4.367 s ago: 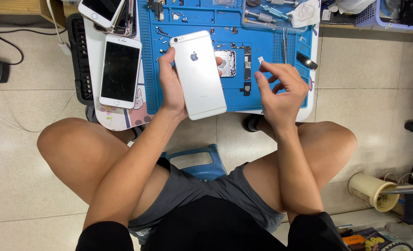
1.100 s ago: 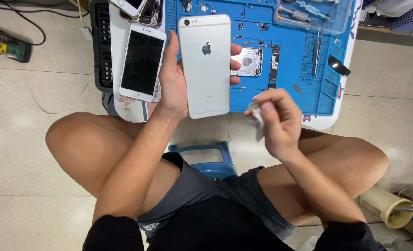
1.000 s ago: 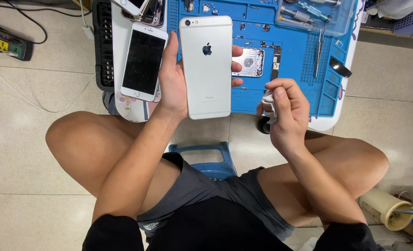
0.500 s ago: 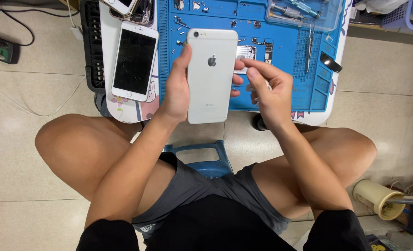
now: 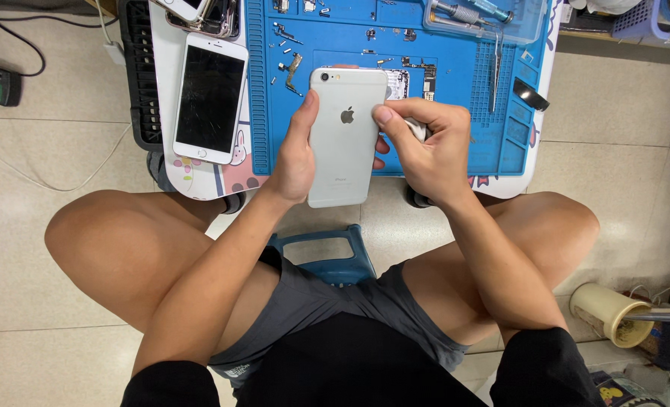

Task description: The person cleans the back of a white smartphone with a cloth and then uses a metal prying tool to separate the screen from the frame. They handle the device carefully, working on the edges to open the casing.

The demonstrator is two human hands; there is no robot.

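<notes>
Silver phone held back-up over the blue mat

A white phone lies screen-up at the left of the table; my left hand grips the silver phone by its left edge above the blue mat, and my right hand pinches a small white wad against the phone's right edge

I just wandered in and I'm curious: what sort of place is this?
Probably a small phone repair spot: a blue work mat strewn with tiny parts, a white phone lying beside it, and a silver phone held over it.
</notes>
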